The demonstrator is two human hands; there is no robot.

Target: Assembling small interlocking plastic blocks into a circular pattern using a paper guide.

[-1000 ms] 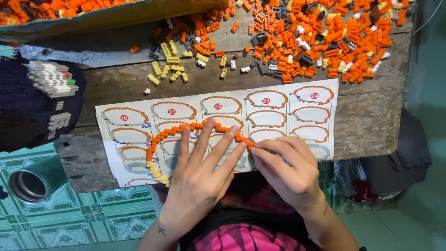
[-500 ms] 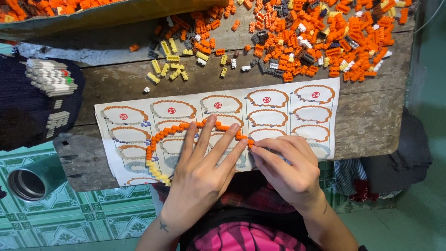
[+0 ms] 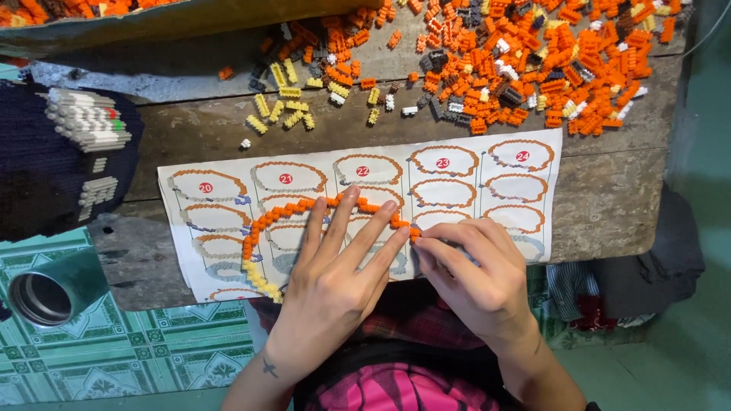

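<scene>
Head view, the only one I had, showed my left hand (image 3: 331,285) spread flat with fingers splayed, pressing down on the curved orange brick chain (image 3: 304,209) that lay under its fingertips on the printed instruction sheet (image 3: 457,183), while my right hand (image 3: 472,278) just beside it pinched the chain's end brick between thumb and fingertips. I judged that a hard push at that joint could buckle the thin arc, and the loose brick pile (image 3: 533,61) lay well beyond both hands.
</scene>
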